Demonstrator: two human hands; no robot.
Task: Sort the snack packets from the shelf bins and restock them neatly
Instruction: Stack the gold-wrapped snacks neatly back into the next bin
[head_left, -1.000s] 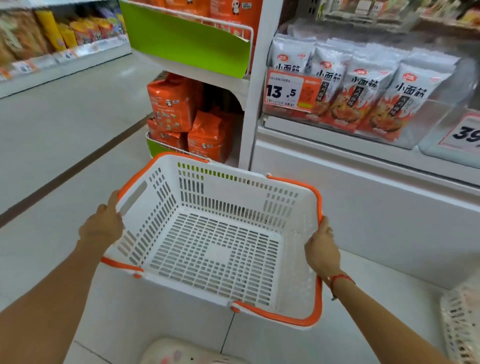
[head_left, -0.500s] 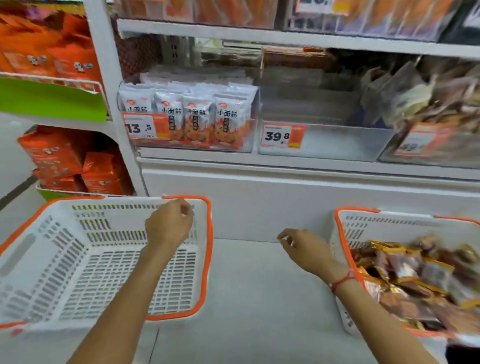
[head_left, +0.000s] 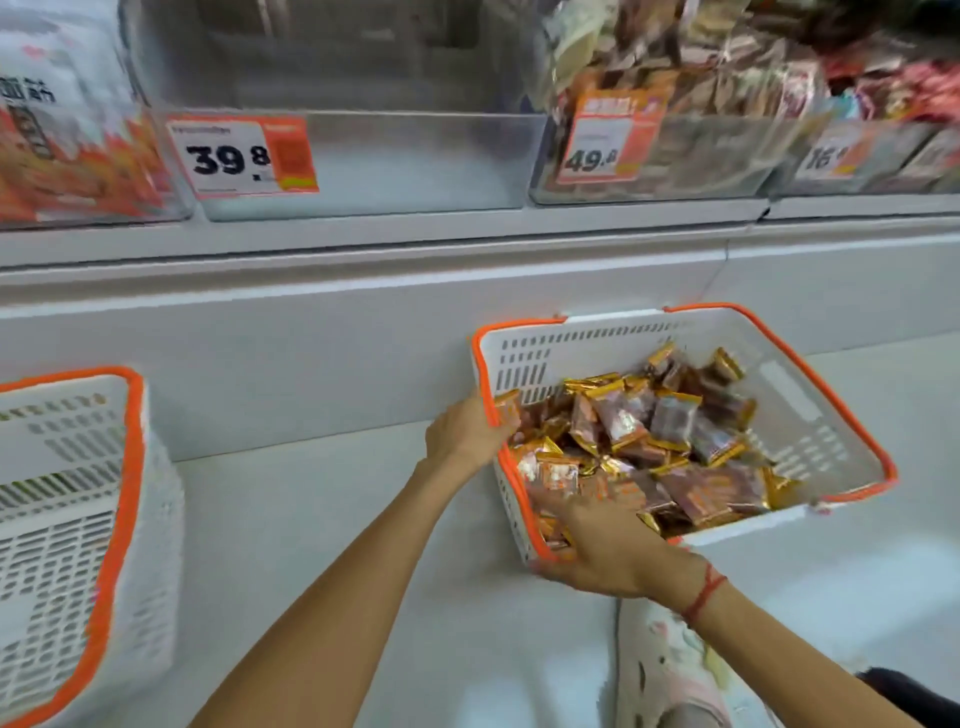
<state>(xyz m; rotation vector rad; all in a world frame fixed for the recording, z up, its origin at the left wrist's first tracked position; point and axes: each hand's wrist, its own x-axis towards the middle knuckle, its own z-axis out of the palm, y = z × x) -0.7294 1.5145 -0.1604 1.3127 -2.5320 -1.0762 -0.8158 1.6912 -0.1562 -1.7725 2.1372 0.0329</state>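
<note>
Orange-rimmed basket (head_left: 810, 415) w/ snack packets (head_left: 644, 441) sits on floor, right of centre, below empty bin (head_left: 415, 156) tagged 39.8. Both hands on near-left rim: left hand (head_left: 467, 434) curled over far end, right hand (head_left: 602, 561) cupping near corner, fingers blurred. Long axis runs diagonally away-right. 2nd basket (head_left: 78, 519) far left, empty.

price tag (head_left: 241, 156) on clear bin — 39.8 | next bin's tag (head_left: 602, 140) — 49.8
</note>
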